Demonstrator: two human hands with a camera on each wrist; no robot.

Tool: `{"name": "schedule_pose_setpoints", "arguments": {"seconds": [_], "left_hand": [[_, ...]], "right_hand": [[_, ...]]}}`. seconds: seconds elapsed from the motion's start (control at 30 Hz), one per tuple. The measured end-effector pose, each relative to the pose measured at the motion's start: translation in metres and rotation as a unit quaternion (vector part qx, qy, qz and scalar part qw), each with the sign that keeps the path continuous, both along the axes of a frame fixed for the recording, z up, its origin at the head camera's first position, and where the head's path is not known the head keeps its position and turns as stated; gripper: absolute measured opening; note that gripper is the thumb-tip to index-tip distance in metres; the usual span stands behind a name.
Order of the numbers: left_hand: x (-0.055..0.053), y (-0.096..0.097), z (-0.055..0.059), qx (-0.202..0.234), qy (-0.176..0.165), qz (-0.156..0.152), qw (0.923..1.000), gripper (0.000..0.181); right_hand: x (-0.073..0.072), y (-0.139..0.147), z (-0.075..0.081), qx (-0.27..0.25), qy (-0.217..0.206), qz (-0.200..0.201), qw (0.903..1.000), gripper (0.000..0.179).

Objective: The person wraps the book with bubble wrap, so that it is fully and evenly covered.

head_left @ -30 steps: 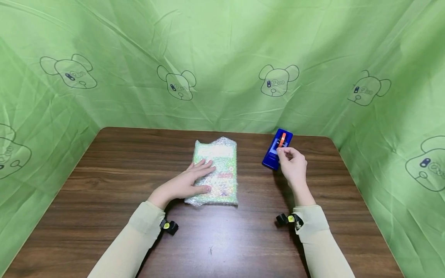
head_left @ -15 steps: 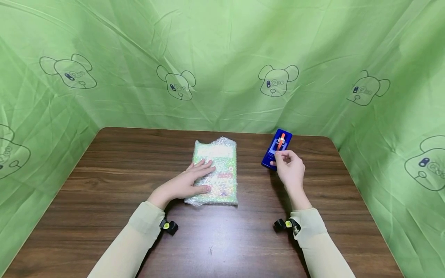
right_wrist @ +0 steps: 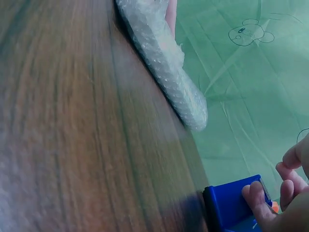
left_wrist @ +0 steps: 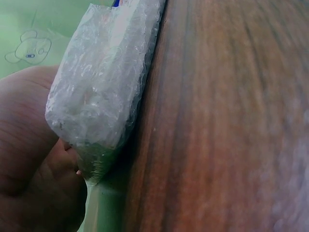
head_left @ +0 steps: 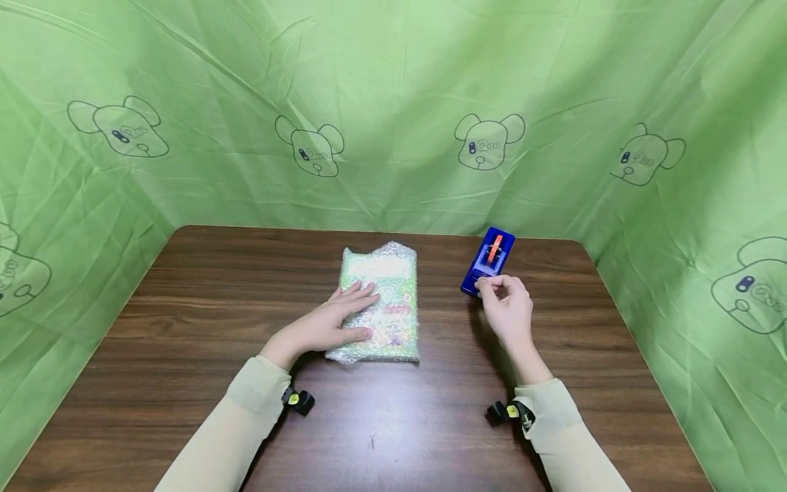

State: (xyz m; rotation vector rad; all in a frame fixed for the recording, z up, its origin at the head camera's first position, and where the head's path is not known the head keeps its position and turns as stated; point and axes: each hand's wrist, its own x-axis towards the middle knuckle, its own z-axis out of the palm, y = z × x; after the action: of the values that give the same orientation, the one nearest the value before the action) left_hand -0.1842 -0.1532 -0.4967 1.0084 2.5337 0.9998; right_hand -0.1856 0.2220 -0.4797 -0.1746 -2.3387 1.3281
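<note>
My left hand (head_left: pixel 328 323) lies with spread fingers on a flat, bubble-wrapped package (head_left: pixel 396 335), green and white with a coloured print, in the head view. The left wrist view shows the package's wrapped end (left_wrist: pixel 91 96) beside the hand. To the right, a blue tape dispenser (head_left: pixel 472 277) with an orange hub stands at an angle. Thumb and finger of my right hand (head_left: pixel 509 311) come together at its near end, pinching the tape, whose strip is too fine to make out. In the right wrist view, those fingertips (right_wrist: pixel 256 190) are beside the dispenser's serrated edge (right_wrist: pixel 265 188).
Both things are on a dark wood-grain table (head_left: pixel 203 294). A green curtain (head_left: pixel 393 109) with bear-head outlines surrounds its back and sides. Small black wrist cameras sit at both cuffs.
The right hand has shifted from over the middle of the dispenser down and left to its near end, uncovering more of the orange hub. The left hand and the package stay in place.
</note>
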Motion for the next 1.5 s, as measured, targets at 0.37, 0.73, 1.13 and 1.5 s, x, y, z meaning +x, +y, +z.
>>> {"name": "schedule_pose_setpoints", "arguments": {"seconds": [0.37,0.73,1.13,1.5], "left_hand": [[-0.001,0.0,0.0,-0.002,-0.003,0.001,1.0,0.076],[-0.001,0.0,0.001,-0.001,-0.005,-0.001,1.0,0.076],[-0.001,0.001,0.002,-0.001,-0.008,0.001,1.0,0.076],[0.0,0.002,0.003,-0.002,-0.01,0.001,0.9999,0.075]], "right_hand": [[-0.002,0.003,-0.01,-0.031,-0.04,0.001,0.9987,0.024],[-0.008,0.02,-0.017,0.011,-0.082,0.019,0.9964,0.033],[-0.011,0.032,-0.013,0.092,-0.054,0.045,0.9932,0.027],[-0.014,0.035,-0.017,0.119,-0.021,0.059,0.9909,0.023]]}}
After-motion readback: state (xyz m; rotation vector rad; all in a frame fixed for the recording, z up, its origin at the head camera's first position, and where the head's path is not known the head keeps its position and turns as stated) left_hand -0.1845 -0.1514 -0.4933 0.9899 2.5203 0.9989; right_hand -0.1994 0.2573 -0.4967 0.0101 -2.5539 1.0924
